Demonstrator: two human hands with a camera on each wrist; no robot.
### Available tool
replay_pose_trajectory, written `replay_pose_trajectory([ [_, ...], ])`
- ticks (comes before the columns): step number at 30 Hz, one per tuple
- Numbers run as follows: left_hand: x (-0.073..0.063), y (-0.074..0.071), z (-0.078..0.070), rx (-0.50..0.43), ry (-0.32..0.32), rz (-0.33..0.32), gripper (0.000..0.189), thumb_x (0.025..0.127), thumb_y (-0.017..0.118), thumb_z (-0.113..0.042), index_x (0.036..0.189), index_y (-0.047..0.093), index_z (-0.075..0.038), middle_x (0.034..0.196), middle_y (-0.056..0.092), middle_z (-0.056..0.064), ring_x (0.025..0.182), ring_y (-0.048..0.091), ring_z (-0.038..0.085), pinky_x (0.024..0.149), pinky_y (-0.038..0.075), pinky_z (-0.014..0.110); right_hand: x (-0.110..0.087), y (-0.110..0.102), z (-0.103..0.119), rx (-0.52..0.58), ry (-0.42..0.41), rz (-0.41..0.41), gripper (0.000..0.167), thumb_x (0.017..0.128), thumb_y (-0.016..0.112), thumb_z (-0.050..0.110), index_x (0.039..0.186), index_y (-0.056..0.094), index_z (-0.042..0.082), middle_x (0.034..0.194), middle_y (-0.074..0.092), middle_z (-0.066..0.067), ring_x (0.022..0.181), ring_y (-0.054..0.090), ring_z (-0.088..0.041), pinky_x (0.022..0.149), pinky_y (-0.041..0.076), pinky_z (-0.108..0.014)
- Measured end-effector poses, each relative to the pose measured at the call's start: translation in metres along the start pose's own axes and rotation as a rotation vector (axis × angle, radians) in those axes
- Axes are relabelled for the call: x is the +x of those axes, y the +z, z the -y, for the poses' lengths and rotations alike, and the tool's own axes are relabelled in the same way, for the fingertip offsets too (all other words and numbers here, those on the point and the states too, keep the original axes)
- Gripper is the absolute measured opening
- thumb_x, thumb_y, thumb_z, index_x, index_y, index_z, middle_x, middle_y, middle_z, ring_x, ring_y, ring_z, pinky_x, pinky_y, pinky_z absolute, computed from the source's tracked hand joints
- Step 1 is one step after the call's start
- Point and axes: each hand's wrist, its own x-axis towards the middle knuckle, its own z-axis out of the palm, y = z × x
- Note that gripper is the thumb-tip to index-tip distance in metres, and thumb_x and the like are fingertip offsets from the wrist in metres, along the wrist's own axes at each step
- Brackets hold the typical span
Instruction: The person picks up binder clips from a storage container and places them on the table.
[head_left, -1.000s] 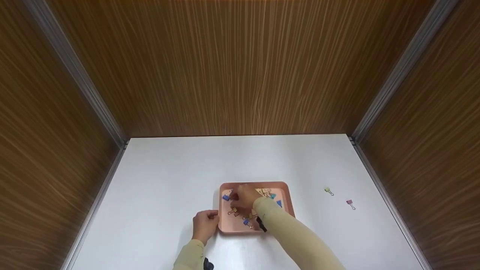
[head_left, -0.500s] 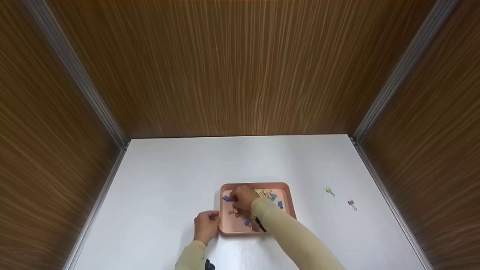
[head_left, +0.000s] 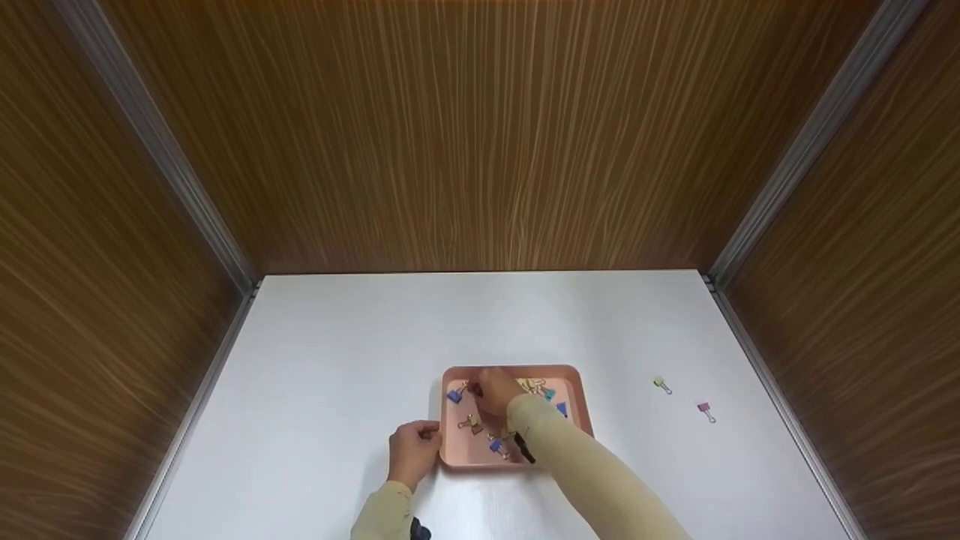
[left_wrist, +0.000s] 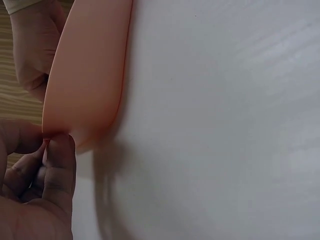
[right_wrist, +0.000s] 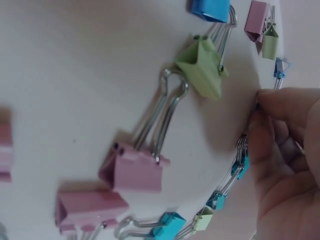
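A pink tray (head_left: 463,455) holds several small binder clips in blue, yellow-green, pink and teal. At its left side, my left hand (head_left: 412,452) pinches the rim between thumb and fingers; the left wrist view shows the fingertips on the tray's corner. Over the tray's left half, my right hand (head_left: 498,391) has thumb and index fingertip pressed together on a small dark bit of a binder clip, mostly hidden by the fingers. Close to that hand lie a green binder clip (right_wrist: 202,65) and a pink binder clip (right_wrist: 137,170). A blue binder clip (head_left: 455,396) lies left of its fingertips.
Right of the tray, a yellow-green binder clip (head_left: 659,383) and a pink binder clip (head_left: 704,409) lie on the white table (head_left: 337,337). Wood-grain panels (head_left: 480,135) stand behind the table and on both sides.
My right hand has drawn slightly right, away from the blue clip near the tray's left side, and its fingertips have come together. My left hand stays at the rim.
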Motion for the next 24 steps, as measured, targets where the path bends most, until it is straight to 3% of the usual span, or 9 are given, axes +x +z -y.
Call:
replay_pose_trajectory([
  [4, 0.001, -0.001, 0.001, -0.015, -0.035, 0.002, 0.019, 0.083, 0.065, -0.007, 0.100, 0.072, -0.003, 0.087, 0.067, 0.003, 0.080, 0.061, 0.015, 0.069, 0.053, 0.028, -0.001, 0.001, -0.001, -0.043, -0.016, -0.029, 0.012, 0.089, 0.067, 0.010, 0.098, 0.074, 0.011, 0.087, 0.068, 0.001, 0.077, 0.062, -0.011, 0.069, 0.053, -0.027],
  [7, 0.004, -0.002, -0.001, -0.035, -0.061, 0.000, 0.019, 0.084, 0.065, -0.009, 0.101, 0.072, -0.004, 0.089, 0.067, 0.003, 0.081, 0.061, 0.015, 0.070, 0.053, 0.028, -0.002, 0.000, -0.001, -0.071, -0.023, -0.031, 0.010, 0.087, 0.068, 0.010, 0.095, 0.074, 0.013, 0.087, 0.068, 0.003, 0.079, 0.062, -0.011, 0.071, 0.053, -0.028],
  [16, 0.025, 0.003, -0.006, -0.143, -0.163, 0.040, 0.022, 0.089, 0.067, -0.014, 0.107, 0.068, -0.001, 0.092, 0.067, 0.006, 0.082, 0.064, 0.016, 0.070, 0.054, 0.026, -0.004, -0.006, -0.001, 0.045, 0.021, 0.059, 0.015, 0.085, 0.072, 0.016, 0.100, 0.073, 0.019, 0.083, 0.067, 0.009, 0.071, 0.060, -0.004, 0.072, 0.053, -0.025],
  [24, 0.043, 0.006, -0.007, -0.260, -0.227, 0.118, 0.026, 0.089, 0.066, -0.008, 0.112, 0.066, 0.002, 0.098, 0.067, 0.011, 0.084, 0.066, 0.020, 0.068, 0.054, 0.027, -0.005, -0.009, -0.004, 0.023, 0.063, 0.097, 0.019, 0.087, 0.071, 0.017, 0.105, 0.072, 0.022, 0.094, 0.069, 0.010, 0.089, 0.063, -0.008, 0.086, 0.052, -0.032],
])
